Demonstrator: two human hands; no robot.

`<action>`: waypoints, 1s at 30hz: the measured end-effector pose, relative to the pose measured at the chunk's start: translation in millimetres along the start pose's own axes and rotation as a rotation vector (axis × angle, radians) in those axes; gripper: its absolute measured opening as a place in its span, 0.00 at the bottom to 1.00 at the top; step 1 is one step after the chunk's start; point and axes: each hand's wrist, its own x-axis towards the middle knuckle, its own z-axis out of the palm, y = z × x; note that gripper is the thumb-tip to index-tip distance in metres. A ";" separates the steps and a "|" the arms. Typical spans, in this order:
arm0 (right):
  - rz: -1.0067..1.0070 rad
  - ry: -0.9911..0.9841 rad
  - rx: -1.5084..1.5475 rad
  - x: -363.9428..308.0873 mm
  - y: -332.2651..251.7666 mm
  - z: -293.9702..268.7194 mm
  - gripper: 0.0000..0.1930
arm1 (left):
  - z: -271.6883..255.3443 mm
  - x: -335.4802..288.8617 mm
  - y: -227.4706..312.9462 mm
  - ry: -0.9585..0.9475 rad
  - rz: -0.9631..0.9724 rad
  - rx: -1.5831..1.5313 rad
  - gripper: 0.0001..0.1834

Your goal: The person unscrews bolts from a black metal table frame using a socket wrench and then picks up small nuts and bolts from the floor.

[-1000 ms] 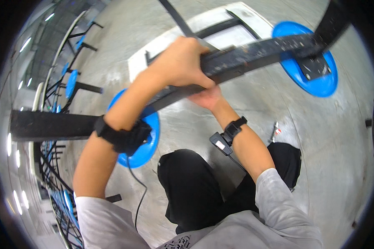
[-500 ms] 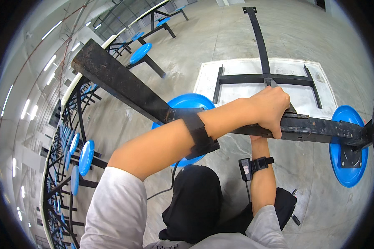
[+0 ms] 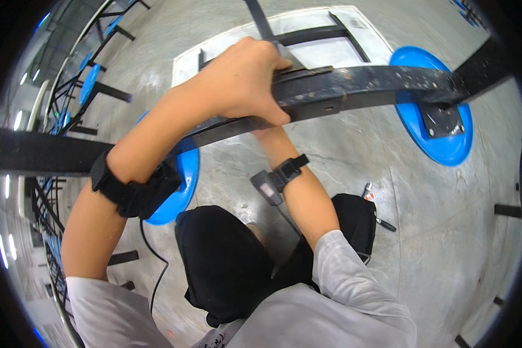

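My left hand (image 3: 240, 78) is closed over the top of a black metal beam (image 3: 365, 87), thumb on the near face. A dark angled bracket (image 3: 291, 57) shows beside its fingers. My right hand (image 3: 267, 134) reaches up beneath the beam, close below my left; its fingers are hidden, so I cannot tell what they hold. Blue round seats, one at the right (image 3: 409, 66) and one at the left (image 3: 185, 180) partly behind my left forearm, sit by the beam. Black uprights join the beam at both ends.
Beyond the beam a white panel (image 3: 368, 29) with a black frame lies on the concrete floor. A black-handled tool (image 3: 385, 225) lies by my right knee. Rows of tables with blue seats (image 3: 89, 87) stand at the left. A black cable (image 3: 159, 269) hangs from my left wrist strap.
The view has turned, so the beam, panel and seats sit higher and further left in the picture. Both hands stay at the same part of the beam.
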 end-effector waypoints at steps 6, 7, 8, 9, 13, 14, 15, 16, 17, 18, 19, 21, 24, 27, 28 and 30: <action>-0.001 -0.010 0.053 -9.6 -1.2 -13.1 0.23 | 19.1 8.1 5.1 0.014 0.006 0.002 0.29; 0.002 -0.019 0.071 -11.4 -0.8 -16.3 0.23 | 21.3 6.8 6.0 0.008 0.009 0.008 0.29; 0.000 -0.030 0.085 -13.2 0.5 -20.0 0.23 | 24.2 4.8 5.4 0.007 0.011 0.009 0.29; 0.000 -0.049 0.108 -14.9 2.4 -24.4 0.23 | 27.8 2.7 4.0 0.024 0.016 0.009 0.30; 0.135 -0.241 0.369 -27.0 3.1 -46.8 0.23 | 37.8 -8.5 6.9 0.092 0.103 0.000 0.30; -0.042 0.173 -0.193 -36.4 10.8 -53.9 0.20 | 39.3 -17.3 9.2 0.030 -0.049 0.165 0.37; 0.070 -0.066 -0.163 -46.7 -16.8 -99.7 0.16 | 45.7 -17.0 9.6 0.130 -0.001 0.162 0.35; 0.128 0.088 -0.257 -65.2 -22.4 -117.6 0.15 | 40.5 -16.3 17.6 -0.085 -0.183 0.017 0.34; 0.179 0.250 -0.359 -92.2 -36.2 -133.5 0.13 | 29.4 -8.3 27.6 -0.301 -0.342 -0.137 0.32; 0.189 0.273 -0.448 -119.1 -52.2 -154.3 0.12 | 35.8 -13.7 30.6 -0.261 -0.286 -0.069 0.32; 0.191 0.466 -0.619 -146.2 -55.7 -166.5 0.12 | 41.8 -23.0 30.1 -0.223 -0.246 0.007 0.31; 0.222 0.816 -0.930 -201.3 -67.1 -185.1 0.13 | 47.4 -36.3 32.9 -0.125 -0.229 0.144 0.30; 0.185 1.319 -1.440 -282.2 -94.6 -233.9 0.13 | 64.7 -33.6 26.3 -0.095 -0.287 0.154 0.27; 0.120 1.265 -1.795 -300.7 -77.9 -238.0 0.15 | 68.2 -45.6 0.2 -0.085 -0.241 0.152 0.27; 0.103 1.160 -2.034 -300.4 -75.7 -237.3 0.16 | 71.2 -50.8 -1.5 -0.022 -0.142 0.162 0.27; 0.173 1.231 -2.208 -301.7 -68.1 -232.6 0.16 | 68.5 -59.8 -4.6 0.026 0.022 0.190 0.27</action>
